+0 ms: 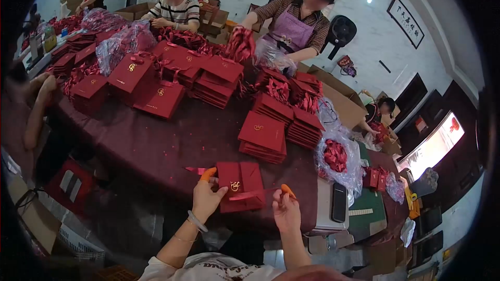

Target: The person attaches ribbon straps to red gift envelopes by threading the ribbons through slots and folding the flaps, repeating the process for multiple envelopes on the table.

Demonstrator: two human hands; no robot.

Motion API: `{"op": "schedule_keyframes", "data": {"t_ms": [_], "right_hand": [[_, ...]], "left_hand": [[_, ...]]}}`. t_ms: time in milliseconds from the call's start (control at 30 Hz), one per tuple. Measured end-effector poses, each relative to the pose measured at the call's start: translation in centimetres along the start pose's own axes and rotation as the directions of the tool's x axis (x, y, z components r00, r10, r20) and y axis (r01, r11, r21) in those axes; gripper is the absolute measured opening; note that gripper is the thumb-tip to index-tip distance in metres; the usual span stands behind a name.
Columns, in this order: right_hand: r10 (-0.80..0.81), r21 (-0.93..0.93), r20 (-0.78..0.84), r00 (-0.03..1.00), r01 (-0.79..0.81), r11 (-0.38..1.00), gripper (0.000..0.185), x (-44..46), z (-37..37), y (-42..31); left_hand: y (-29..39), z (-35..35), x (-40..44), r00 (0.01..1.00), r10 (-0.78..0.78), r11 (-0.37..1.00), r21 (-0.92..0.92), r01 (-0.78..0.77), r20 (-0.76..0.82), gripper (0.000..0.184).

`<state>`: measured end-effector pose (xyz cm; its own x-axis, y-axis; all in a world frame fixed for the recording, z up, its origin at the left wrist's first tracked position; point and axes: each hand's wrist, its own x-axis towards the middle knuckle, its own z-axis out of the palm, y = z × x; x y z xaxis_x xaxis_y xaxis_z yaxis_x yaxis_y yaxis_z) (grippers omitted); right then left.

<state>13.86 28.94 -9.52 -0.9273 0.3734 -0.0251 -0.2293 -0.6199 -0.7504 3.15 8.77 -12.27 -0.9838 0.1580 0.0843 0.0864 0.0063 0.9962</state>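
Observation:
A small red paper gift bag (244, 176) with a gold emblem lies at the table's near edge in front of me. My left hand (205, 194) grips its left side, thumb on the front, an orange cover on the index finger. One pink-red ribbon end (194, 169) sticks out leftward beside that finger. Across the bag's front a ribbon (245, 195) runs to the right. My right hand (286, 209), also with an orange fingertip cover, pinches that ribbon's far end just off the bag's right side.
Stacked red bags (262, 134) stand ahead on the dark red tablecloth (140, 130), with more piles (159, 99) further left. A black phone (339, 203) and plastic-wrapped ribbons (335, 156) are at right. Across the table a person in a purple apron (291, 28) handles ribbons; others work nearby.

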Motion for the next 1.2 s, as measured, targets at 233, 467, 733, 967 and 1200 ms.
{"op": "schedule_keyframes", "data": {"t_ms": [233,467,733,967,1200], "right_hand": [[-0.22,-0.127,-0.065,0.973,0.211,0.969,0.026,3.0,4.8,-0.4],[0.119,-0.615,0.205,0.971,0.034,0.787,0.026,6.7,8.7,-0.8],[0.207,-0.836,0.357,0.911,0.212,0.507,0.021,11.3,7.5,3.9],[0.249,-0.86,0.509,0.824,0.471,0.198,0.015,10.8,7.4,3.9],[0.317,-0.814,0.57,0.758,0.574,0.092,0.015,10.2,7.5,3.2]], "left_hand": [[0.0,-0.1,-0.3,1.0,0.01,0.998,-0.054,-0.011,-0.02,0.051],[0.5,-0.4,1.4,0.995,0.084,0.977,0.203,-0.073,-0.051,0.032],[0.5,-1.6,1.6,0.994,-0.073,0.997,-0.014,0.074,0.087,0.024],[1.2,-1.9,1.9,0.945,-0.274,0.936,-0.179,0.305,0.176,0.029],[1.3,-1.6,1.7,0.969,-0.225,0.957,-0.163,0.24,0.106,0.031]]}}
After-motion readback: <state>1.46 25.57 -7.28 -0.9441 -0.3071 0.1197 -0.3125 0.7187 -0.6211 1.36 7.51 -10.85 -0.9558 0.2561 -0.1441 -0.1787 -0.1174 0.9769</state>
